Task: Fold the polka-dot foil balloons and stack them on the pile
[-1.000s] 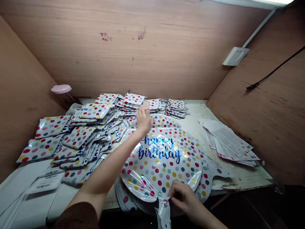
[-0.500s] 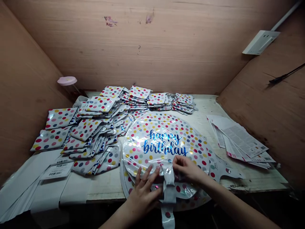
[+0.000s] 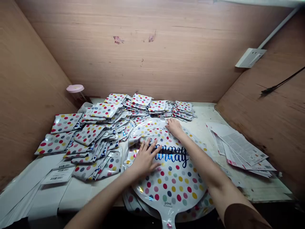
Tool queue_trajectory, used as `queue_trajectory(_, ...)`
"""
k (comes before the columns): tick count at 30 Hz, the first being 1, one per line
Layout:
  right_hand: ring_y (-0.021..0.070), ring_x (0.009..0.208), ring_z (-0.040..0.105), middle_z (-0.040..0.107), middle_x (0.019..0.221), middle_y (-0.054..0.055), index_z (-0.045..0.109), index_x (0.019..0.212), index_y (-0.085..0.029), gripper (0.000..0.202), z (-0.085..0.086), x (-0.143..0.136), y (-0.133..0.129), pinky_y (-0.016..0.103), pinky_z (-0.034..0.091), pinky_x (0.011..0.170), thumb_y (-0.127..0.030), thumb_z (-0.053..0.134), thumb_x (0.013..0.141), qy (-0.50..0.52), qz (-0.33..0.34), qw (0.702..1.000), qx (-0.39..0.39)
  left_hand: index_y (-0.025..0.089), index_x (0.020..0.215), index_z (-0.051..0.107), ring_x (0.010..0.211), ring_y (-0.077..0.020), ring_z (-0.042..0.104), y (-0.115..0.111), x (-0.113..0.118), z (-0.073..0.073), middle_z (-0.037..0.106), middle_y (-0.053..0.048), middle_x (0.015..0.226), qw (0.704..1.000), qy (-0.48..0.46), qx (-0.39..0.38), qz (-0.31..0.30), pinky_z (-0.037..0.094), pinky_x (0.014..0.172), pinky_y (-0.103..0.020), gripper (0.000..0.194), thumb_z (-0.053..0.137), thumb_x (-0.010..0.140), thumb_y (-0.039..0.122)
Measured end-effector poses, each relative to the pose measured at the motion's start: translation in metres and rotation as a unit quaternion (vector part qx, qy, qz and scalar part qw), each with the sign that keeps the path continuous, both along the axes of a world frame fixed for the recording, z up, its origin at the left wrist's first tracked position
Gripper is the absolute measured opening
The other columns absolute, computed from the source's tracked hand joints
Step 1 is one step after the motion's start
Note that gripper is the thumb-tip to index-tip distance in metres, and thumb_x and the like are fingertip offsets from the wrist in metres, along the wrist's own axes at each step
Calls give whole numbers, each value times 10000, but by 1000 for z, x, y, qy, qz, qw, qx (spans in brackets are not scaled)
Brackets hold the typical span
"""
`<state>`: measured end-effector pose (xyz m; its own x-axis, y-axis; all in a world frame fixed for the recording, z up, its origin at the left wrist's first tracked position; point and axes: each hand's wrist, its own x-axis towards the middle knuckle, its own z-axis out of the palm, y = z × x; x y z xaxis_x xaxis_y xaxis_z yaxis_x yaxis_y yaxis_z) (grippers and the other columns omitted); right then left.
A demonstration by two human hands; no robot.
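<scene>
A flat foil balloon [image 3: 171,181], white with coloured dots and blue lettering, lies before me on top of more balloons. Its tail points toward me over the table's front edge. My left hand [image 3: 147,157] rests on the left of the lettering, fingers spread and palm down. At the far edge of the balloon my right hand [image 3: 175,127] has its fingers bent together on the foil; the fingertips are partly hidden. A crease runs across the lettering between the hands.
Piles of folded dotted balloons [image 3: 88,135] cover the left and back of the table. White cards with barcodes [image 3: 58,176] lie front left, printed sheets [image 3: 240,143] at right. A pink-lidded jar [image 3: 75,89] stands at the back left. Wooden panels [image 3: 152,73] surround the table.
My right hand has gone from the near tail to the balloon's far edge. The tail now lies extended toward me, and the lettering is creased. My left hand has moved farther in.
</scene>
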<state>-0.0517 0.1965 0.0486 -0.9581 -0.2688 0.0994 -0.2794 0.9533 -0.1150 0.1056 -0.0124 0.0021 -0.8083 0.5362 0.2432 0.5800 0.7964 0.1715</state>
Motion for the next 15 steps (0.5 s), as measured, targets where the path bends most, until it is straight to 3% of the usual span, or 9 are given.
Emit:
queue_trajectory(3, 315, 1296, 346, 428, 1409, 171, 432, 1355, -146, 459, -7, 42, 9, 464, 267, 1070, -376, 413, 958, 40, 48, 998, 2, 289, 1462, 327, 1421, -412, 113, 3, -41, -8, 237, -102, 1553, 999, -14, -41, 6, 86, 1094, -659, 765, 548, 813, 629)
queue_trajectory(5, 291, 1319, 337, 430, 1430, 113, 465, 1352, -209, 521, -23, 72, 26, 430, 304, 1076, -497, 468, 918, 16, 150, 989, -5, 317, 1464, 311, 1426, -392, 108, -3, -50, -13, 215, -91, 1561, 999, 5, -37, 22, 47, 1101, -644, 769, 589, 802, 593)
queue_trajectory(7, 298, 1389, 242, 318, 1517, 83, 355, 1444, -238, 658, -43, 95, 46, 459, 279, 1104, -581, 461, 893, -15, 183, 983, -16, 301, 1467, 304, 1417, -381, 149, -16, -52, -13, 249, -117, 1543, 993, 38, 0, 108, 72, 1103, -625, 785, 659, 788, 476)
queue_trajectory(10, 289, 1445, 89, 163, 1580, 35, 203, 1505, -278, 690, -67, 110, 68, 518, 185, 1142, -610, 363, 921, -44, 165, 985, -15, 200, 1442, 350, 1273, -367, 403, -49, -55, -4, 531, -163, 1307, 962, -10, 107, 251, 278, 1044, -567, 782, 691, 750, 333)
queue_trajectory(12, 272, 1453, 51, 134, 1585, 14, 181, 1508, -289, 676, -74, 111, 74, 520, 151, 1154, -610, 331, 932, -51, 156, 986, -14, 174, 1399, 398, 1038, -299, 577, -79, -63, 5, 658, -93, 1016, 944, -132, 197, 231, 425, 933, -464, 727, 668, 745, 341)
queue_trajectory(15, 259, 1453, 63, 145, 1581, 6, 174, 1510, -283, 662, -76, 108, 77, 505, 169, 1156, -589, 325, 943, -45, 152, 987, -16, 177, 1360, 416, 728, -215, 620, -117, -75, 20, 637, 4, 740, 905, -282, 278, 156, 500, 722, -339, 691, 636, 750, 413)
